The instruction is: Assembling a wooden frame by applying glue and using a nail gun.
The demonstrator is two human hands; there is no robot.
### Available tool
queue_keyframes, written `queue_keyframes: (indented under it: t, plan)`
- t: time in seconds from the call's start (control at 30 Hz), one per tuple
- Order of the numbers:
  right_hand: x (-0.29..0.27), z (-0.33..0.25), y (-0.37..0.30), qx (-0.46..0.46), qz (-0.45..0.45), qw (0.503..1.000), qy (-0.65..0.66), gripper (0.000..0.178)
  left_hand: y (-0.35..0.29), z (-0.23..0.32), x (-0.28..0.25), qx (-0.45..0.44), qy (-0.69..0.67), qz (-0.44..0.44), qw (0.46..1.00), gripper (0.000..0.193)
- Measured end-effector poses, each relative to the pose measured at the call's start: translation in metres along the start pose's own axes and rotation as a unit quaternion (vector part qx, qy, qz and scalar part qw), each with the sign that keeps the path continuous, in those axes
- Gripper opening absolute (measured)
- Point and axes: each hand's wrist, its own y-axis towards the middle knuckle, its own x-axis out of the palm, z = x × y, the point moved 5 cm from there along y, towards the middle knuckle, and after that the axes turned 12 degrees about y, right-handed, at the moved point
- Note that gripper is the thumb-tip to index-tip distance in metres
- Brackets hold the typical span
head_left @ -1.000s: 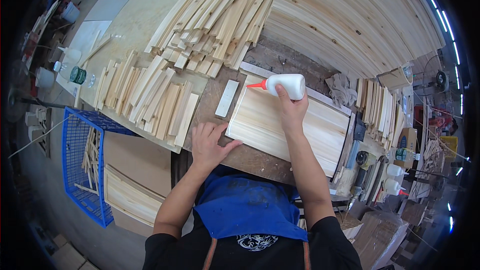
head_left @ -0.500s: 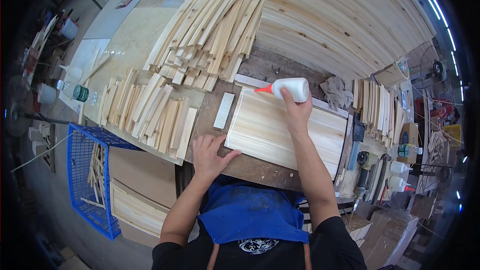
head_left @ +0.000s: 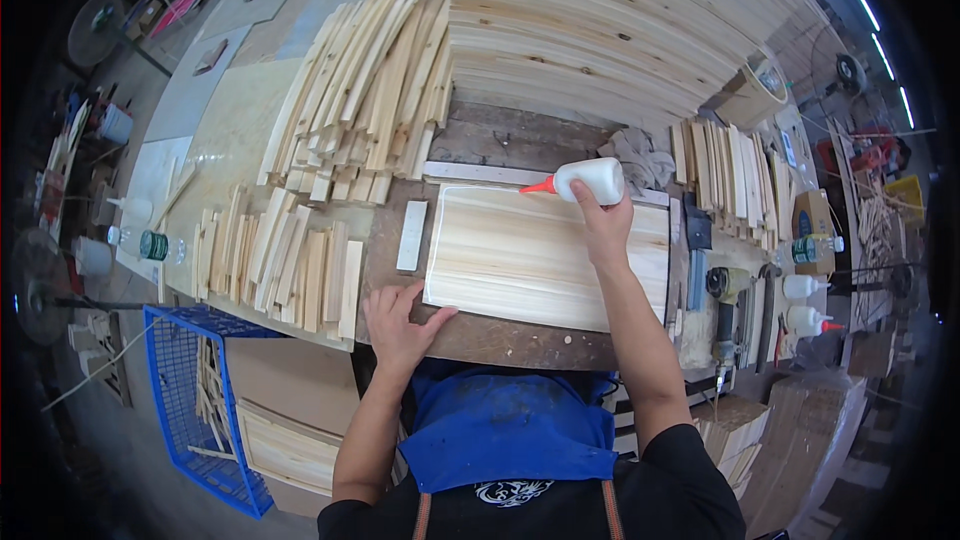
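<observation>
A pale wooden panel (head_left: 540, 255) lies on the brown worktop in front of me. My right hand (head_left: 607, 220) grips a white glue bottle (head_left: 590, 181), tilted so that its red nozzle points left, down at the panel's far edge. A thin white line of glue runs along the panel's left edge and the far edge up to about the nozzle. My left hand (head_left: 398, 328) rests at the near left corner, thumb and fingers apart, touching the panel's edges. Just left of the panel lies a short whitish strip (head_left: 411, 236).
Wood strips (head_left: 360, 80) are heaped at the far left, with shorter strips (head_left: 285, 260) nearer. Large boards (head_left: 600, 30) stand beyond the panel. At right are more strips (head_left: 730, 175), a power tool (head_left: 727, 285) and glue bottles (head_left: 803, 320). A blue crate (head_left: 200, 410) sits lower left.
My right hand has moved the glue bottle rightward along the panel's far edge, and the glue line there is longer. My left hand stays at the corner. The whole view has shifted.
</observation>
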Motion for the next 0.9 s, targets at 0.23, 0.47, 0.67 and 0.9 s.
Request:
queue_keyframes:
  t: [0.23, 0.47, 0.67, 0.9]
  plan:
    - [-0.033, -0.013, 0.002, -0.009, 0.027, 1.0, -0.007, 0.044, -0.001, 0.003, 0.003, 0.008, -0.008, 0.004, 1.0, 0.058]
    - [-0.068, -0.024, 0.004, -0.019, 0.052, 0.998, -0.02, 0.046, -0.004, 0.001, 0.006, -0.003, -0.008, -0.013, 1.0, 0.058]
    - [-0.097, -0.039, 0.003, -0.031, 0.07, 0.997, -0.027, 0.045, -0.003, 0.002, 0.007, 0.004, -0.002, -0.008, 1.0, 0.056]
    - [-0.134, -0.044, 0.002, -0.052, 0.111, 0.991, -0.05, 0.043, -0.006, -0.001, 0.011, -0.009, -0.011, -0.019, 1.0, 0.059]
